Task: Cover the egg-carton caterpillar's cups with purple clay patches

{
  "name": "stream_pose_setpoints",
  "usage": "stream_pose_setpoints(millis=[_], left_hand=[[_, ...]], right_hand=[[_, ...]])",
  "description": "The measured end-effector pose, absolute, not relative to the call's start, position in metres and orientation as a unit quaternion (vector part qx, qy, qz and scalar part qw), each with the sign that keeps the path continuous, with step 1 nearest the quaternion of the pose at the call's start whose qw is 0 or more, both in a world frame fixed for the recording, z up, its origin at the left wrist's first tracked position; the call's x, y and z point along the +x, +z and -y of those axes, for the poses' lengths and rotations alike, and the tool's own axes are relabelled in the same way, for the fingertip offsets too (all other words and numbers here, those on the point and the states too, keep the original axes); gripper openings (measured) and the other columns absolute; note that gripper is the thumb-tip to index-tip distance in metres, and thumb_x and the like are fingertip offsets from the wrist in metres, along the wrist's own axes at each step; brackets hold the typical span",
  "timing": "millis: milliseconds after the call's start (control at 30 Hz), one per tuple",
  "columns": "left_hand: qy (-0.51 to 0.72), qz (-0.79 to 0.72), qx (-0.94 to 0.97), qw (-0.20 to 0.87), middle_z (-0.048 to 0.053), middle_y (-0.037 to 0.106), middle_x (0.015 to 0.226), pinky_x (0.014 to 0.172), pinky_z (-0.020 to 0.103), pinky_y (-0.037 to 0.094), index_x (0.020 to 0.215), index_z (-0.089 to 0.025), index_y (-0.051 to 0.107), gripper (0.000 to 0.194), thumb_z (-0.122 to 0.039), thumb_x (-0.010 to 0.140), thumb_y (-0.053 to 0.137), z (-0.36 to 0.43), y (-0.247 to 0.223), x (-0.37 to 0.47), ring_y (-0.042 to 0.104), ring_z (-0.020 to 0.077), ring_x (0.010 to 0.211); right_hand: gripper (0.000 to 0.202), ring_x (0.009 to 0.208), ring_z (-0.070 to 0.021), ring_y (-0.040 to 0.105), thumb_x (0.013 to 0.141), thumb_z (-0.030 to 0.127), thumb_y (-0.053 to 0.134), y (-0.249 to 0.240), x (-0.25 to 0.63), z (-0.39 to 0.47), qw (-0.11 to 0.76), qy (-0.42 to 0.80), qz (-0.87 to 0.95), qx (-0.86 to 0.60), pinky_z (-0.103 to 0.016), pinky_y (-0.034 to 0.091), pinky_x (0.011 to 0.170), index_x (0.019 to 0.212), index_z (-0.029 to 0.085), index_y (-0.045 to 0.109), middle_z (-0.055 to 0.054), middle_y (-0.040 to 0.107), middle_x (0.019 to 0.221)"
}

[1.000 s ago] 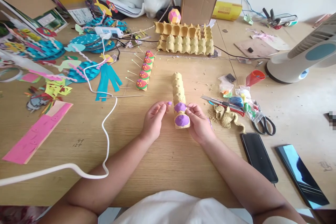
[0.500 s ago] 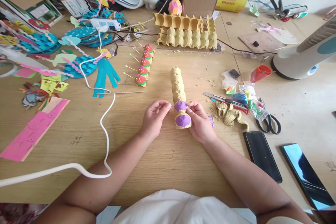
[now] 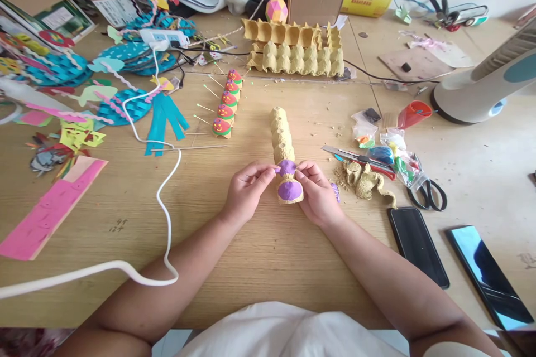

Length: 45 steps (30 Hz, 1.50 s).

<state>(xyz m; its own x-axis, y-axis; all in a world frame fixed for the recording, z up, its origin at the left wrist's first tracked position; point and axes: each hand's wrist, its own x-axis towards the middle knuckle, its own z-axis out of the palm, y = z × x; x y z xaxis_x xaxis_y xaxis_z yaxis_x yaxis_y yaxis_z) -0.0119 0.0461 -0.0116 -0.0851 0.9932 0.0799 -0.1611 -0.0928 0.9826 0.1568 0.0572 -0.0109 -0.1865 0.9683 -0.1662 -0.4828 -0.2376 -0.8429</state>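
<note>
A tan egg carton strip [image 3: 282, 135] lies lengthwise on the table before me, its bumps facing up. The two nearest bumps are capped with smooth purple clay [image 3: 289, 191]; those farther away are bare. My left hand [image 3: 247, 188] is closed, thumb and fingertips pinching the left edge of the purple clay on the second bump. On the other side, my right hand [image 3: 317, 189] is closed too, its fingertips gripping the strip's right edge beside that bump. A small ridged purple piece [image 3: 335, 192] sits partly behind my right hand.
Right of my hands are carton scraps [image 3: 368, 183], a utility knife [image 3: 364, 162], scissors [image 3: 427, 195] and two phones [image 3: 419, 245]. A painted caterpillar strip [image 3: 228, 103] and more egg cartons [image 3: 301, 58] lie beyond. A white cable [image 3: 170, 223] crosses the left side.
My left hand has moved slightly right, from beside the strip onto the purple clay's edge. My right hand stays at the strip's right side. The whole view has shifted a little.
</note>
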Motion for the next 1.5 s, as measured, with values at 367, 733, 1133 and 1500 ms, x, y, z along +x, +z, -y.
stream_pose_setpoints(millis=[367,733,1133,1500], left_hand=[[0.564,-0.487,0.455,0.487,0.007,0.072,0.119,0.086,0.030,0.054,0.120,-0.027,0.074,0.037,-0.053,0.097,0.062,-0.049,-0.021,-0.012,0.066,0.0194,0.103],[0.543,-0.474,0.526,0.452,0.010,0.072,0.124,0.099,0.036,0.052,0.140,-0.024,0.061,0.047,-0.052,0.104,0.051,-0.043,-0.017,-0.009,0.067,0.0214,0.115],[0.529,-0.393,0.513,0.549,0.009,0.073,0.103,0.079,0.040,0.042,0.105,-0.029,0.084,0.073,-0.062,0.106,0.020,-0.036,0.000,-0.009,0.055,0.0239,0.089],[0.500,-0.424,0.517,0.551,0.010,0.068,0.099,0.079,0.041,0.045,0.100,-0.026,0.084,0.081,-0.070,0.102,0.017,-0.033,0.006,-0.008,0.052,0.0237,0.083]], right_hand=[[0.012,0.082,-0.0152,0.058,0.091,0.029,0.065,-0.018,0.155,-0.055,0.483,0.571,0.501,-0.436,-0.027,0.049,0.074,0.099,0.024,0.058,0.000,0.063,0.092],[0.019,0.091,-0.0272,0.064,0.098,0.010,0.045,-0.004,0.164,-0.047,0.297,0.184,0.784,-0.513,-0.040,0.049,0.081,0.107,0.021,0.057,-0.011,0.071,0.097],[0.023,0.093,-0.0228,0.060,0.093,0.030,0.075,0.001,0.172,-0.054,0.511,0.173,0.733,-0.414,-0.042,0.053,0.084,0.115,0.028,0.073,-0.005,0.058,0.098],[0.018,0.084,-0.0192,0.061,0.092,0.021,0.075,0.001,0.176,-0.052,0.540,0.114,0.741,-0.384,-0.040,0.053,0.076,0.105,0.032,0.080,-0.004,0.056,0.092]])
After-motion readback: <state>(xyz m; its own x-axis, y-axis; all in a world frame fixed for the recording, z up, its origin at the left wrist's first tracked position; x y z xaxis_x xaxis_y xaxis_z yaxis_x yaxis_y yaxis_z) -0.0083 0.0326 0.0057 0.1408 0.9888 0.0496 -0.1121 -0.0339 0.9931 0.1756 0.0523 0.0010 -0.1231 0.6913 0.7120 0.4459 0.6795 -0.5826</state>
